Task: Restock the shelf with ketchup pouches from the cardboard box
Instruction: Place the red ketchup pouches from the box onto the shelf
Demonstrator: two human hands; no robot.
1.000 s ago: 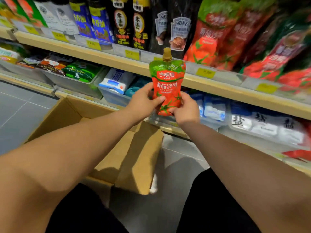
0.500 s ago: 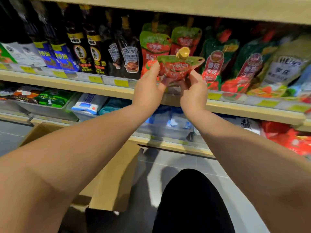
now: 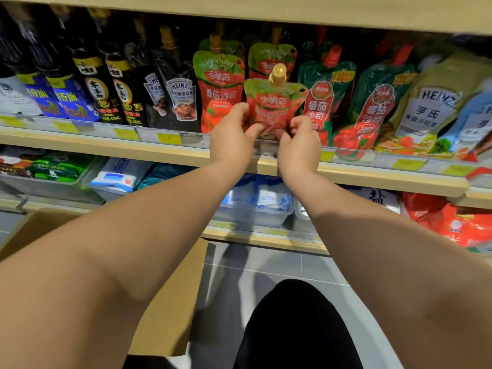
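Both hands — left hand (image 3: 231, 139), right hand (image 3: 299, 145) — pinch the ketchup pouch (image 3: 274, 107), printed 番茄沙司, fingers closed on its lower corners, upright at the shelf (image 3: 111, 149) front beside Heinz bottles (image 3: 181, 99).

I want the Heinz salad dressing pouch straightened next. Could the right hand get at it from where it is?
Probably yes. The right hand is busy holding the ketchup pouch, but the Heinz pouch stands at the shelf's open front further right, nothing before it.
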